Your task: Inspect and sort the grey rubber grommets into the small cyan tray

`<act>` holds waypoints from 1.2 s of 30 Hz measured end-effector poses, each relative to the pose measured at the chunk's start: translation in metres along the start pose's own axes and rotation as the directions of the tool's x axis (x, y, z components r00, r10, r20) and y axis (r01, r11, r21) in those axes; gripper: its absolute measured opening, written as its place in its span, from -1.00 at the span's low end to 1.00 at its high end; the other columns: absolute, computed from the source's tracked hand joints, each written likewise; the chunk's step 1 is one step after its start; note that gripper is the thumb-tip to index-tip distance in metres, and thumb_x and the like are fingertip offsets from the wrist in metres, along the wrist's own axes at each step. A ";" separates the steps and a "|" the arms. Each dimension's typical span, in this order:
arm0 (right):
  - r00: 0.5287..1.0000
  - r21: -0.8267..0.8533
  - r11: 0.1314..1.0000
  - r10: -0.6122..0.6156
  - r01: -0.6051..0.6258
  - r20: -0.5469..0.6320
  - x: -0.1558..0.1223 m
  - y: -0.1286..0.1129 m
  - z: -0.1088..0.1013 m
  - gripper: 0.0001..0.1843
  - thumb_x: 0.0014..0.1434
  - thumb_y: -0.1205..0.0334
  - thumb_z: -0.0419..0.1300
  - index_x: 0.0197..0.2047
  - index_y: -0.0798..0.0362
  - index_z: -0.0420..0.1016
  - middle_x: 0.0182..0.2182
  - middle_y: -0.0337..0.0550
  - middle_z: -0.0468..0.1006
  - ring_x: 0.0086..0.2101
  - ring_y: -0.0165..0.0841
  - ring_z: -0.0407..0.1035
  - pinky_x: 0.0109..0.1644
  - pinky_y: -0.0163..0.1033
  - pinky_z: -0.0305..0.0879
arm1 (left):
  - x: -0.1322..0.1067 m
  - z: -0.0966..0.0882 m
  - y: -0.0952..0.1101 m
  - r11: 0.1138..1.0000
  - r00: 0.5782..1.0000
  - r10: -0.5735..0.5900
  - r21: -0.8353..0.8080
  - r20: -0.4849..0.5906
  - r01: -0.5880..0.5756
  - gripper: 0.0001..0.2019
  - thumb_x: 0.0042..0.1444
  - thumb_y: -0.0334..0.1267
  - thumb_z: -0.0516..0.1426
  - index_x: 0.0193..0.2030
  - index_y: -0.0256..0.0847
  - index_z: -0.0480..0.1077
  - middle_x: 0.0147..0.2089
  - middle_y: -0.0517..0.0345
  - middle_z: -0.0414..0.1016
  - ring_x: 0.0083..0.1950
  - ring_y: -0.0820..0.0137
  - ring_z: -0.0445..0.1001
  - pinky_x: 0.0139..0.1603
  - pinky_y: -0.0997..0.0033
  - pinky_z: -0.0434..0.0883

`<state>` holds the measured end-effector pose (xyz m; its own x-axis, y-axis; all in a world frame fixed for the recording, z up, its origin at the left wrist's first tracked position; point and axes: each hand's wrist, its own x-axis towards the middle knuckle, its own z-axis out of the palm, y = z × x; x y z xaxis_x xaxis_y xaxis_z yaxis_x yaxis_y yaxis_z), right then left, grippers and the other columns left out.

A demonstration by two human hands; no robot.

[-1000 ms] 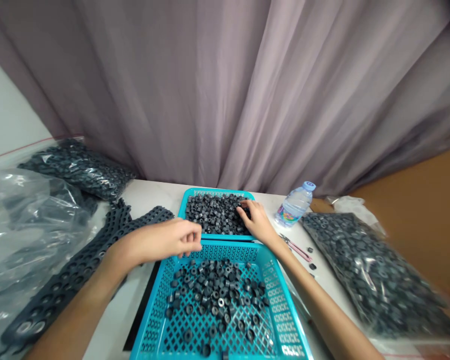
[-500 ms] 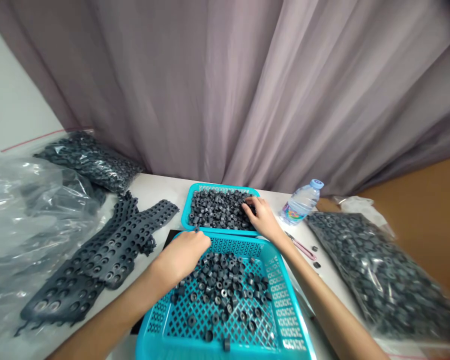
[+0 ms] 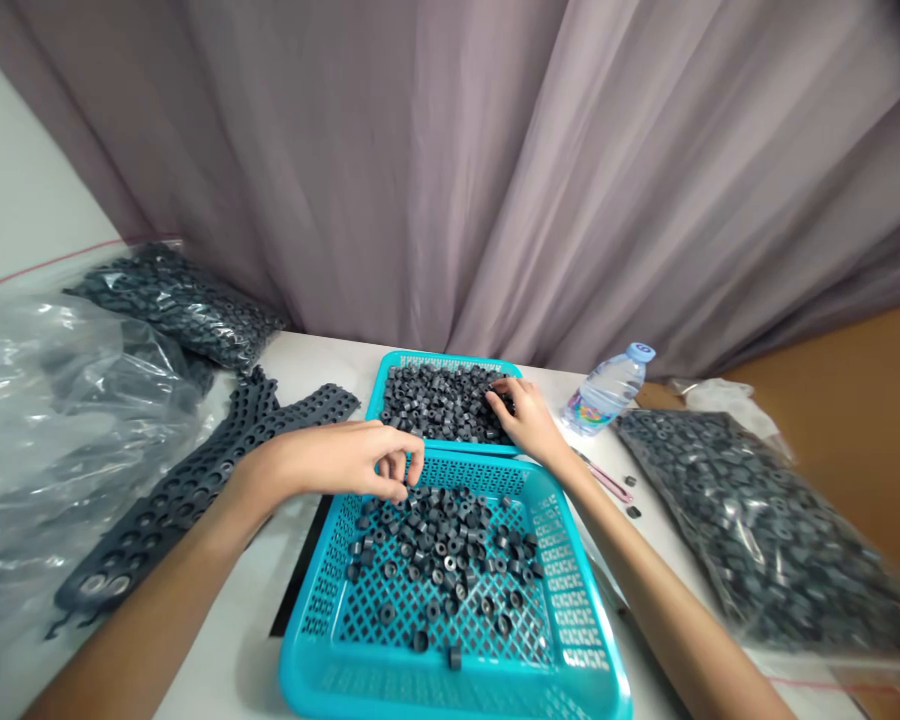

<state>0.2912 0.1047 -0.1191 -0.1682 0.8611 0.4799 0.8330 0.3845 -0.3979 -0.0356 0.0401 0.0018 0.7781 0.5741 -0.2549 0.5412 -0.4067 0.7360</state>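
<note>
My left hand (image 3: 364,460) hovers over the rear left part of the front turquoise basket (image 3: 450,692), palm turned down. Its fingers are bent and a little apart, with nothing visible between them. Small black cylindrical pieces with holes (image 3: 450,540) lie loose in this basket, heaped toward its back. My right hand (image 3: 526,415) rests at the right end of the rear turquoise basket (image 3: 379,385), thumb and fingers apart, against the pile of black pieces (image 3: 442,400) there. Some of its fingers are hidden, and no held piece shows.
Perforated black rubbery strips (image 3: 150,530) lie at left beside crumpled clear plastic (image 3: 60,400) and a bag of black parts (image 3: 187,305). At right are a water bottle (image 3: 607,390), a pink-handled tool (image 3: 607,482), two stray pieces and a large filled bag (image 3: 765,530).
My left hand has turned and loosened from a closed grip near a small black piece at the basket's back rim, reaching over the front basket. My right hand stays at the rear basket.
</note>
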 end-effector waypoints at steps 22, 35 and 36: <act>0.997 -0.022 1.000 0.021 -0.022 -0.070 0.005 0.008 0.008 -0.67 0.49 -0.02 0.03 0.02 -0.02 0.50 -0.02 0.09 0.57 0.04 0.03 0.38 0.23 0.17 0.31 | 0.000 -0.009 0.019 0.907 0.993 0.119 -0.406 -0.008 -0.112 -0.83 0.43 -0.10 0.11 -0.11 -0.13 0.37 -0.12 -0.03 0.76 -0.07 0.19 0.70 -0.01 0.23 0.49; 0.997 -0.023 1.000 0.017 -0.019 -0.082 0.003 0.006 0.007 -0.71 0.48 0.02 0.14 0.03 0.06 0.51 -0.02 -0.02 0.56 0.05 -0.12 0.43 0.22 0.12 0.33 | -0.004 -0.011 0.034 0.839 0.983 0.179 -0.529 0.049 -0.126 -0.76 0.49 -0.08 0.02 -0.20 -0.13 0.29 -0.20 -0.06 0.77 -0.14 0.25 0.68 -0.26 0.33 0.32; 0.997 -0.024 1.000 0.017 -0.019 -0.081 0.003 0.006 0.007 -0.71 0.48 0.03 0.15 0.03 0.07 0.51 -0.02 -0.03 0.56 0.05 -0.13 0.44 0.22 0.11 0.34 | -0.004 -0.011 0.035 0.837 0.981 0.188 -0.532 0.055 -0.130 -0.76 0.50 -0.08 0.01 -0.19 -0.12 0.29 -0.20 -0.06 0.77 -0.14 0.26 0.67 -0.26 0.33 0.31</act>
<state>0.2918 0.1120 -0.1260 -0.1104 0.8375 0.5351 0.8483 0.3599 -0.3883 -0.0235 0.0310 0.0350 0.8823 0.4473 -0.1466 0.1820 -0.0371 0.9826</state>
